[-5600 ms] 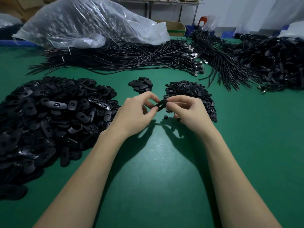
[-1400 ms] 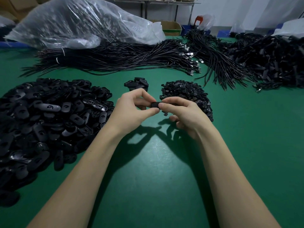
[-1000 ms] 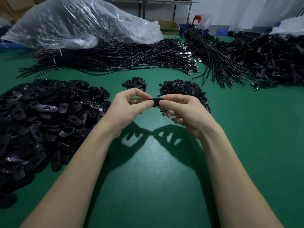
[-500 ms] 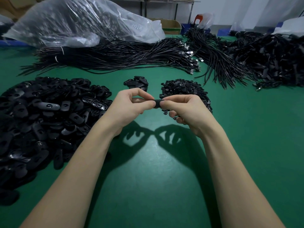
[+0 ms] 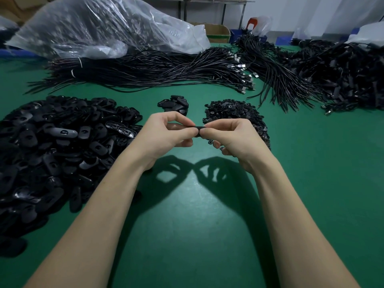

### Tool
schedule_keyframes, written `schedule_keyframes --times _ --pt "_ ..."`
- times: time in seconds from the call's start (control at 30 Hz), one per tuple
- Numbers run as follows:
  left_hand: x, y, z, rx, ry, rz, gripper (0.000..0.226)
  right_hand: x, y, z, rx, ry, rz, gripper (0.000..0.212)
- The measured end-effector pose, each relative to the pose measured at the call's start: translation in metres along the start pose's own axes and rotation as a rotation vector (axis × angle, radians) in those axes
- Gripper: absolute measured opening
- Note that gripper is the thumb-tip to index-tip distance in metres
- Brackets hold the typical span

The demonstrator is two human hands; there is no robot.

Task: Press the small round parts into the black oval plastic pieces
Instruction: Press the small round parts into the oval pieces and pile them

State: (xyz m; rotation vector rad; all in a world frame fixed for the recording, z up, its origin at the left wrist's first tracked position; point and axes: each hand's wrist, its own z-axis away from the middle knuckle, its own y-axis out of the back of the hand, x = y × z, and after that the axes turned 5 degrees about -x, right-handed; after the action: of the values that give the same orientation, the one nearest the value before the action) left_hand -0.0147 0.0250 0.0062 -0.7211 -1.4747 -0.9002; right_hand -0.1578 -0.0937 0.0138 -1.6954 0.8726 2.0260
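Above the green table [image 5: 187, 215], my left hand [image 5: 166, 136] and my right hand [image 5: 232, 138] pinch one black oval plastic piece [image 5: 198, 128] between thumbs and forefingers, one hand at each end. Most of the piece is hidden by my fingertips, and no round part shows on it. A big heap of black oval pieces [image 5: 52, 146] lies to the left. A heap of small round parts [image 5: 234, 111] lies just behind my right hand. A small stack of oval pieces [image 5: 174, 103] sits behind my left hand.
Bundles of black cables [image 5: 155, 69] stretch across the back of the table, with more tangled cables [image 5: 332, 73] at the right. A large clear plastic bag [image 5: 99, 28] lies at the back left. A cardboard box [image 5: 218, 34] stands behind it.
Both hands have stayed together on the oval piece, turning it from a tilted, face-on hold to a level, edge-on one and lifting it slightly. The heaps have not moved.
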Motion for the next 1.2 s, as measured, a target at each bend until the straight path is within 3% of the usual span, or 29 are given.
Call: schedule_keyframes --times 0.43,0.77,1.2 --pt "-0.007 0.001 -0.004 0.037 0.040 -0.195 0.006 0.007 -0.013 -0.003 0.046 0.026 0.033 0.006" --pt "-0.011 0.005 -0.004 -0.021 0.068 -0.151 0.005 0.012 -0.007 -0.003 -0.022 0.014 -0.074 0.010" --pt "-0.014 0.011 -0.003 -0.051 0.040 -0.156 0.006 0.010 -0.013 -0.001 0.016 0.035 0.042 0.007"
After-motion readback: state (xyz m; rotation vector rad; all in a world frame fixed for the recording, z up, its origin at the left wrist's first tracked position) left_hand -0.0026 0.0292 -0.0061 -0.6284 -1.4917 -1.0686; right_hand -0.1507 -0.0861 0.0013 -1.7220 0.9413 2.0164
